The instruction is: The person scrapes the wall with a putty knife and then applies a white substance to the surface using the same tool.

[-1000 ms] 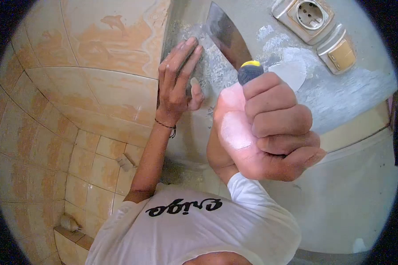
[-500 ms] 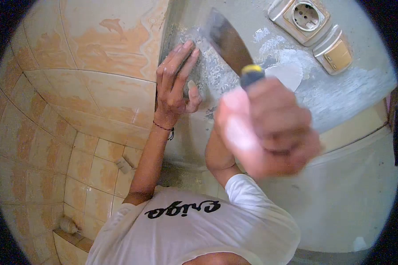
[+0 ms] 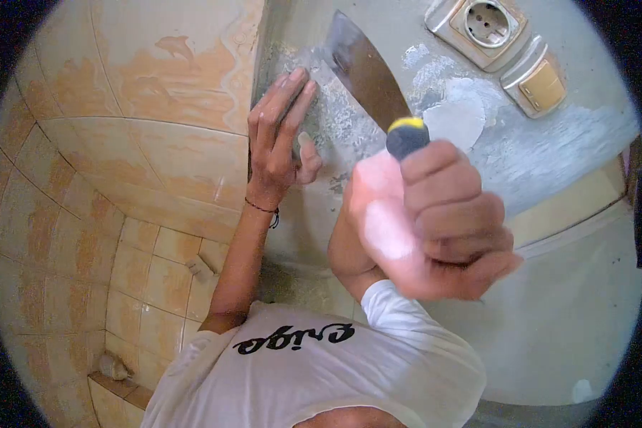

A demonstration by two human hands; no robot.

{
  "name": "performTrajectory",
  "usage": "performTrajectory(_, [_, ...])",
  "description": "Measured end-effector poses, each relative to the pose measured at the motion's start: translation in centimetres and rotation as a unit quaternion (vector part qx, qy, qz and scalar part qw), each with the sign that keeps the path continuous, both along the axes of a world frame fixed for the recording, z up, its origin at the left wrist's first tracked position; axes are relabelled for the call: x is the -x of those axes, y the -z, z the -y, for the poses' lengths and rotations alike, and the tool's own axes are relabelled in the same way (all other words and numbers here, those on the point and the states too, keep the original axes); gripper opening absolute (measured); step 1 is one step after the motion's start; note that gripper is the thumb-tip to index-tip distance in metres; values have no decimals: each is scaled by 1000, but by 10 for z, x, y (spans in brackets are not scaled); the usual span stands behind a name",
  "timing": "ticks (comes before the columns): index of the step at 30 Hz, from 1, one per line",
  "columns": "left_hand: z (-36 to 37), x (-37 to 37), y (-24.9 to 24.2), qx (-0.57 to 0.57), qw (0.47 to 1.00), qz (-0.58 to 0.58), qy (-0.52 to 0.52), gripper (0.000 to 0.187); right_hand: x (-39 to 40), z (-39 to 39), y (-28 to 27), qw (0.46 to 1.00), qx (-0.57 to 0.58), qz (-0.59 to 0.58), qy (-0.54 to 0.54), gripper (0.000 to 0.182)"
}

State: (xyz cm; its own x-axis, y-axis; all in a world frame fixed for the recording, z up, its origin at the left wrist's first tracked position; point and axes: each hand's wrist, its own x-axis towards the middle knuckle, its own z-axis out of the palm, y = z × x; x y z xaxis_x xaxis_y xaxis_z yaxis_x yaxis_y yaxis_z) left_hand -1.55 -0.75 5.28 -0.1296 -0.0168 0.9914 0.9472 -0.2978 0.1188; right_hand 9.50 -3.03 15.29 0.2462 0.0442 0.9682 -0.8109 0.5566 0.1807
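My right hand (image 3: 435,214) is wrapped round the dark, yellow-ringed handle of a putty knife (image 3: 371,71). Its wide metal blade points up and to the left, the tip over the roughened, flaking patch of the wall (image 3: 339,118). Flat against that wall, close to the tiled corner, lies my left hand (image 3: 278,135), fingers stretched out and thumb apart, holding nothing. A round bare patch (image 3: 460,121) in the pale coating shows just right of the blade.
A wall socket (image 3: 488,25) and a light switch (image 3: 538,87) sit at the upper right. Tiles with a dolphin picture (image 3: 175,47) cover the left wall. Lower left, a pale object (image 3: 113,367) rests on a tiled ledge (image 3: 125,389).
The blade shows sharper now, and my right hand with the putty knife has shifted slightly downward. My left hand stays on the same spot of the wall.
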Motion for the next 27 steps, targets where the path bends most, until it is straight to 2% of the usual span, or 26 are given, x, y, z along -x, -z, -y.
performTrajectory(2, [1,2,3,6,1000,-2,0,47,12,-6,11,991,25,-127,-42,48])
performTrajectory(3, [2,1,3,8,1000,-1,0,47,9,-5,9,991,27,-127,-41,48])
performTrajectory(5, [2,1,2,13,1000,-1,-14,47,-1,-3,0,999,-8,17,47,43])
performTrajectory(8, [1,1,2,9,1000,-4,-9,47,-22,-1,-2,995,-27,81,51,40])
performTrajectory(12, [2,1,4,13,1000,-1,-10,47,-2,-6,1,998,-43,35,25,41])
performTrajectory(14, [2,1,3,7,1000,0,3,47,1,-1,-2,999,-6,-39,0,45])
performTrajectory(15, [1,0,2,6,1000,-2,4,47,-3,-2,-3,999,-7,-40,1,45])
performTrajectory(17, [0,0,1,1,1000,-3,-6,47,-12,-4,-5,997,-53,17,47,46])
performTrajectory(18, [2,1,2,2,1000,-1,-6,47,-16,-10,-2,997,-52,19,46,46])
performTrajectory(20, [2,1,5,25,1000,3,-14,47,-25,-27,8,987,-87,124,45,45])
performTrajectory(21, [2,1,3,24,1000,2,-14,47,-22,-22,5,988,-88,122,45,45])
performTrajectory(23, [3,-1,2,13,1000,6,6,47,-10,-1,-1,999,-38,18,6,45])
performTrajectory(24, [2,0,0,10,1000,4,4,47,-5,2,1,999,-41,17,3,45])
performTrajectory(26, [2,1,2,8,1000,0,3,47,2,3,11,995,79,-56,21,46])
performTrajectory(27, [2,0,3,10,1000,0,3,47,-5,-25,5,993,-112,6,-33,45])
